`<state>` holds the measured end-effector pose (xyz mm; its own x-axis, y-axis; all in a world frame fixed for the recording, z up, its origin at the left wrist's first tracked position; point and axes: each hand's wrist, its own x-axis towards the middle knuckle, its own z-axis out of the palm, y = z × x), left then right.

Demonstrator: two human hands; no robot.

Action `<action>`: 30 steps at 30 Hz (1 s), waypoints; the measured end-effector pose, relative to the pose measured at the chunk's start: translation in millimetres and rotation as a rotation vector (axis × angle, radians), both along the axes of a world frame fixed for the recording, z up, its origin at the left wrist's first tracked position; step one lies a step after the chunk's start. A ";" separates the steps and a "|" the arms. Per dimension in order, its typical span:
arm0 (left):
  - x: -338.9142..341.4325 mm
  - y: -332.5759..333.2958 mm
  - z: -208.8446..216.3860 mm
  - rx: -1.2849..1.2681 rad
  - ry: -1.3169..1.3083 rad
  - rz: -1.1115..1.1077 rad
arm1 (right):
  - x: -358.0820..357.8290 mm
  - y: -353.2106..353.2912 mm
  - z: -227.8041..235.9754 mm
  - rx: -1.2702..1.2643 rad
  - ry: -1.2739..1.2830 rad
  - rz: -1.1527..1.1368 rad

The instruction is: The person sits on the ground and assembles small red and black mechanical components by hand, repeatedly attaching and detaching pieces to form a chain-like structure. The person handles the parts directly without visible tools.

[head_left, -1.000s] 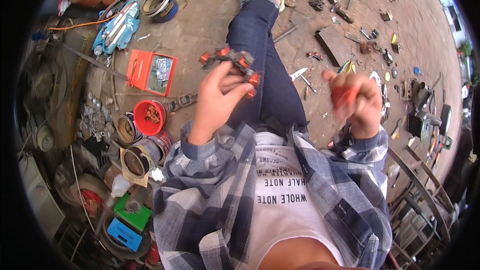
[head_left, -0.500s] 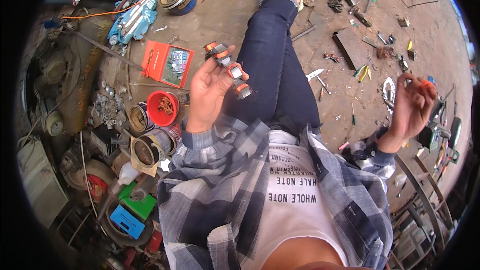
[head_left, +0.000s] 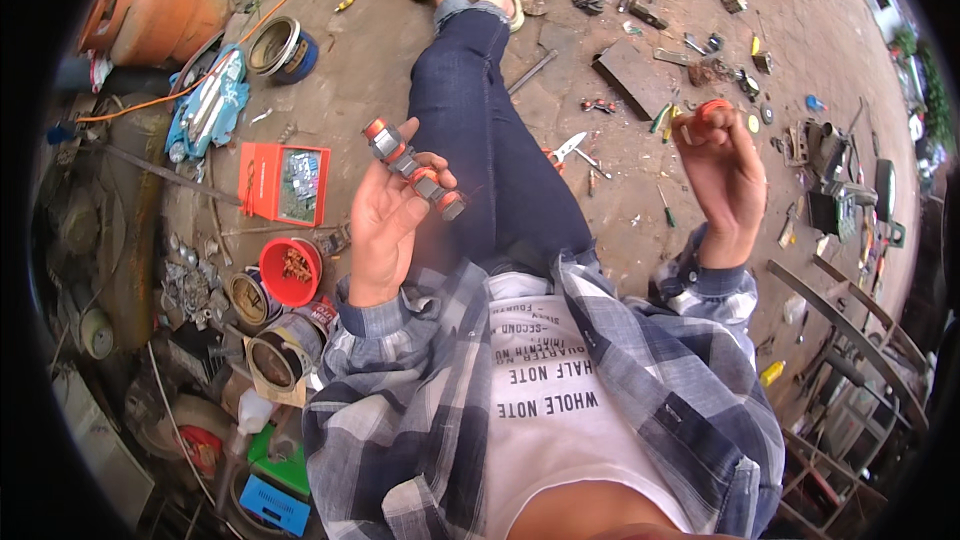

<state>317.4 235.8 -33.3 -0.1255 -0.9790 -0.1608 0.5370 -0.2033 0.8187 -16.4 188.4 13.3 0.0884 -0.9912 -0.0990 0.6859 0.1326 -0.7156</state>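
Observation:
My left hand [head_left: 383, 225] is raised over my thighs, its fingers and thumb closed around a row of grey metal cores wound with orange-red wire [head_left: 408, 165], held at a slant. Loose strands of thin wire stick out near its lower end. Off to the right, my right hand [head_left: 733, 180] is lifted with its fingers curled together. A small orange-red coil-like piece [head_left: 715, 108] sits at its fingertips; its exact kind is not clear. On the ground between the hands lie scissors [head_left: 568, 147] and a green-handled screwdriver [head_left: 667, 208].
At left stand an open orange box [head_left: 258, 180] of small parts, a red bucket [head_left: 268, 275] of copper-coloured scraps, used paint cans [head_left: 278, 360] and an orange gas cylinder [head_left: 165, 15]. A metal block [head_left: 630, 80], hammers and pliers lie ahead right; a metal frame [head_left: 850, 335] is at right.
The view has turned rightward, so the scene sits further left. My right hand has moved inward and up, still pinching the orange-red piece. The left hand keeps its hold, the wound cores tilted slightly differently.

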 end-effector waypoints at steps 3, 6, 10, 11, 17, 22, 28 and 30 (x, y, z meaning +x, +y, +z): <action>-20.3 -9.6 16.3 -0.012 0.087 -0.015 | 9.9 2.1 0.7 -0.060 -0.022 0.110; -35.1 -20.6 23.2 -0.056 0.126 -0.099 | 23.2 4.7 9.3 -0.083 -0.036 0.115; -69.7 -35.5 34.5 -0.073 0.142 -0.148 | 30.9 4.0 15.5 -0.133 -0.107 0.139; -78.8 -38.7 36.6 -0.086 0.172 -0.167 | 31.7 4.1 17.3 -0.140 -0.121 0.145; -121.9 -45.5 32.5 -0.174 0.164 -0.237 | 33.8 4.6 27.2 -0.163 -0.159 0.196; -136.9 -43.2 32.2 -0.084 0.110 -0.265 | 35.9 5.9 36.8 -0.203 -0.116 0.186; -137.5 -37.6 29.9 -0.035 0.074 -0.199 | 40.2 6.1 36.3 -0.180 -0.177 0.086; -134.3 -37.1 31.8 -0.046 0.076 -0.156 | 41.0 6.4 36.3 -0.187 -0.171 0.031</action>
